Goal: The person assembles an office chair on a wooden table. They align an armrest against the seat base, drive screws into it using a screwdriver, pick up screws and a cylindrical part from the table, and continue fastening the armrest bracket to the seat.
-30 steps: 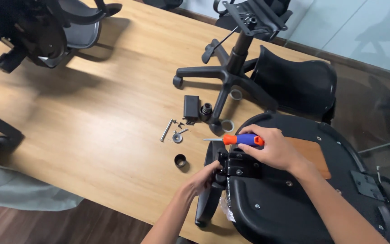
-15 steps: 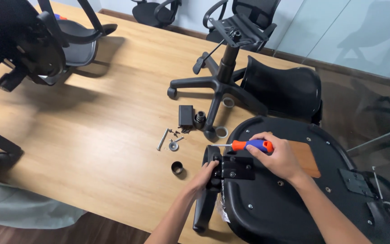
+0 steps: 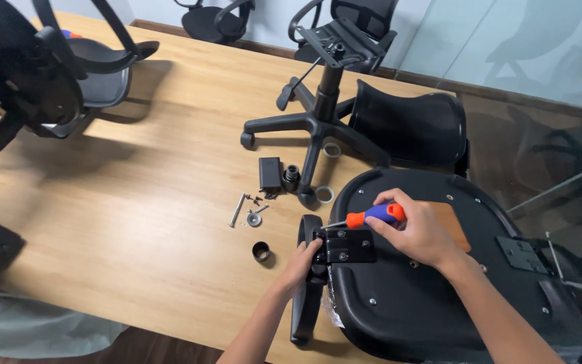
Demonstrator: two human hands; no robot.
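Unmoved since earlier, right hand (image 3: 415,232) grips screwdriver (image 3: 372,216), left hand (image 3: 302,259) clasps armrest bracket (image 3: 343,245) at seat's (image 3: 426,303) nine o'clock; tightening continues, steadiness needed.

— What is the table (image 3: 136,202) made of?
— Pale wood, matt and smooth, with a faint grain.
— And the seat shell (image 3: 432,303)?
— Black plastic, slightly glossy, with small bright metal screws; its bracket (image 3: 346,245) looks like matt black metal.
— The screwdriver (image 3: 372,216)?
— Smooth orange and blue plastic handle, shiny metal shaft.

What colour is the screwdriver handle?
Orange and blue, in the right hand; the screwdriver shows best in the head view.
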